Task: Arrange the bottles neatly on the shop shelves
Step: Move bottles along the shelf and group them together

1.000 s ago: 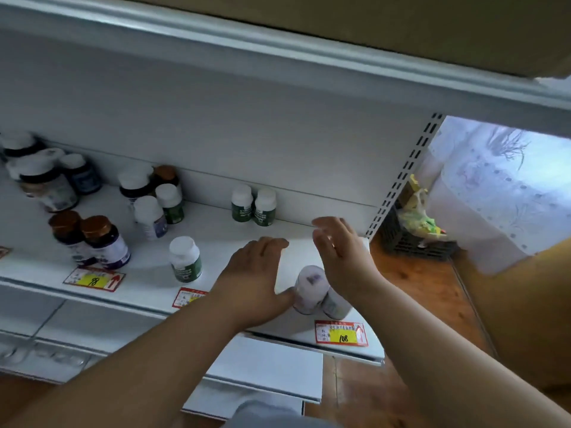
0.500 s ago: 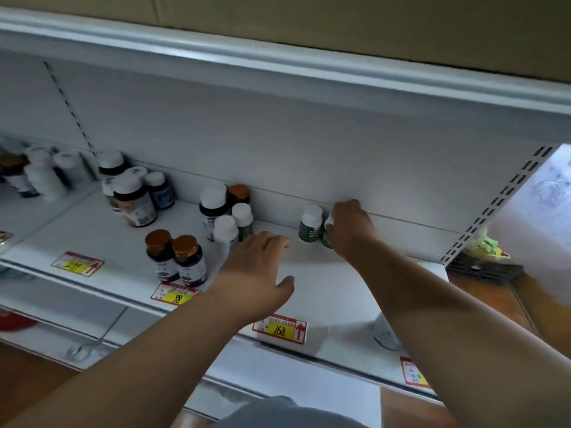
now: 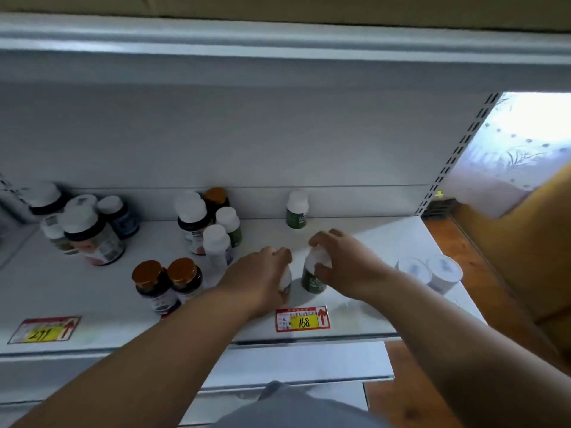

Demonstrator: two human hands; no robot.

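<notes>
Both hands are seen over the front of the white shelf (image 3: 386,242). The right hand (image 3: 343,264) is curled over the white cap of a green-labelled bottle (image 3: 312,281), which stands upright just behind the red-and-yellow price tag marked 168 (image 3: 302,319). The left hand (image 3: 262,273) is curled around a second white-capped bottle (image 3: 285,281); only a sliver of it is visible at the hand's 3 o'clock side, and its label cannot be read. The two gripped bottles stand just beside each other.

At 12 o'clock from the hands, a lone green bottle (image 3: 296,210) is set against the back panel. At 10 o'clock, a cluster of white-capped bottles (image 3: 213,223) is noted. At 9 o'clock, two amber-capped dark bottles (image 3: 168,284) stand touching. Toward the far left, a further group of larger bottles (image 3: 83,223) is recorded. At 3 o'clock from the right hand, two white tubs (image 3: 429,271) sit near the shelf's right end. A second price tag (image 3: 44,330) is fixed at the left front edge.
</notes>
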